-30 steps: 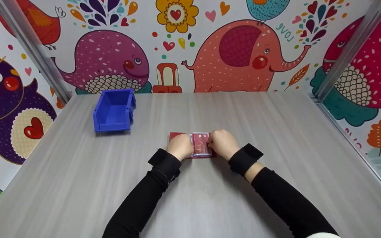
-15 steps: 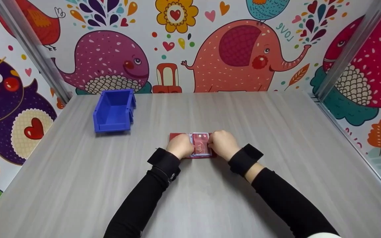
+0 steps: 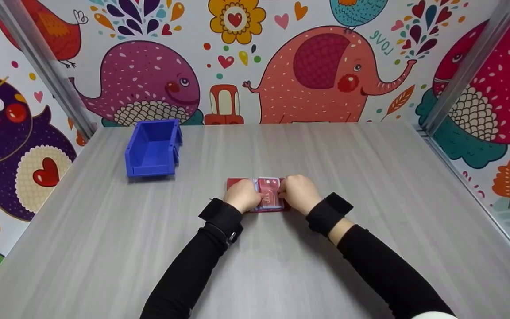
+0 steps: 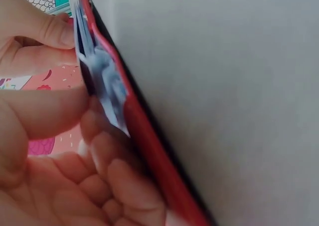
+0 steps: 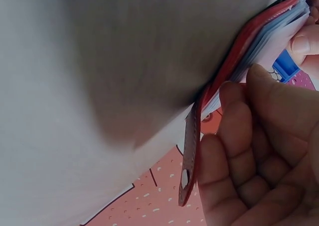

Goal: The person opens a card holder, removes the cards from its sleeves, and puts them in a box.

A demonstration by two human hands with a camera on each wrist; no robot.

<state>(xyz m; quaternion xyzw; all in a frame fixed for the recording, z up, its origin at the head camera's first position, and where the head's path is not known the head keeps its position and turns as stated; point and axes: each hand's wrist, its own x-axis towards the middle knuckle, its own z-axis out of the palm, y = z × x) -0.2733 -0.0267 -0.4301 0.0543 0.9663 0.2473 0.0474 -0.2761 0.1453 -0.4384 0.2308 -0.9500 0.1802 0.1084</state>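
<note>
A red card holder (image 3: 233, 181) lies open on the table, a reddish card (image 3: 270, 195) lettered "VIP" showing in its clear sleeves. From the left, my left hand (image 3: 243, 195) grips the sleeves, its thumb on the card's left edge; its other fingers curl against the red cover (image 4: 154, 156) in the left wrist view. My right hand (image 3: 300, 193) pinches the right edge of the sleeves between thumb and curled forefinger. Stacked sleeves (image 5: 266, 41) stand off the cover in the right wrist view. A strap with a metal snap (image 5: 188, 168) sticks out below that hand.
A blue plastic bin (image 3: 152, 148) sits on the table (image 3: 348, 150) at the back left. Walls with cartoon animals (image 3: 317, 84) enclose the back and both sides, with metal posts (image 3: 463, 66) at the corners.
My left thumb has shifted slightly right onto the card, whose surface now looks a little bent. The right hand and the holder stay nearly in place.
</note>
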